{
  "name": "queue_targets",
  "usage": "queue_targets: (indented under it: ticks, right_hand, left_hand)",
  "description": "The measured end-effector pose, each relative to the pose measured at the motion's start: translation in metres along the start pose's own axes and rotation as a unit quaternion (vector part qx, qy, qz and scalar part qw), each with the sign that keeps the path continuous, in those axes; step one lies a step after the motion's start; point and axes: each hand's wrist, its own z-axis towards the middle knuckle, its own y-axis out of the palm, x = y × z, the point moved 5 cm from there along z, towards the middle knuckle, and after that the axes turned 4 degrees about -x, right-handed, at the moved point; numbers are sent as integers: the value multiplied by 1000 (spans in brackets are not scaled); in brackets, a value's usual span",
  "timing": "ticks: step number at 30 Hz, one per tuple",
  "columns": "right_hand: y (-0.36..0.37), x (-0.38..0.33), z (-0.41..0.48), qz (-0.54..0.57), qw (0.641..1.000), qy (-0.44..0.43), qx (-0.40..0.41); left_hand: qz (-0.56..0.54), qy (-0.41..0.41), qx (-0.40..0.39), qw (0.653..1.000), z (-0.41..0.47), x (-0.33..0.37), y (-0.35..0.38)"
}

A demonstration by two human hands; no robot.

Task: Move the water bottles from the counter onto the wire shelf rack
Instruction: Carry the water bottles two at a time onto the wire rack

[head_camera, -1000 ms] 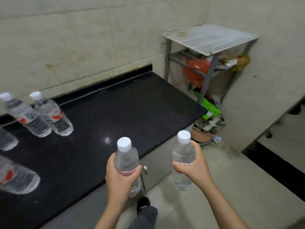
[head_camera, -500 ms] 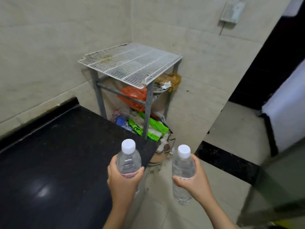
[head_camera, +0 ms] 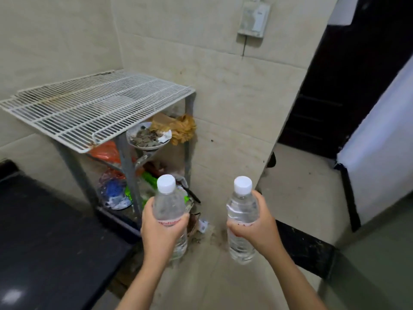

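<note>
Two clear, white-capped water bottles are being held upright in mid-air, one per hand. The left bottle (head_camera: 169,211) is being gripped around its labelled middle by the left hand (head_camera: 162,231), fingers fully wrapped; the right bottle (head_camera: 242,218) is being clasped likewise by the right hand (head_camera: 257,228). Above and to the left of both grips, the white wire shelf rack (head_camera: 93,108) is being shown bare on top. Left of the left grip, the black counter (head_camera: 49,242) is being shown.
</note>
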Motion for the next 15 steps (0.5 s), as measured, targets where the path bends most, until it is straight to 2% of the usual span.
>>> queue_targets:
  ticks: [7,15]
  right_hand:
    - [-40,-18,84,71,996,-49,-23]
    - [-5,-82,175,90,977,-164,-107]
  left_hand:
    - [2,50,31,998,31,46,37]
    - [-11,118,96,988,115,110,21]
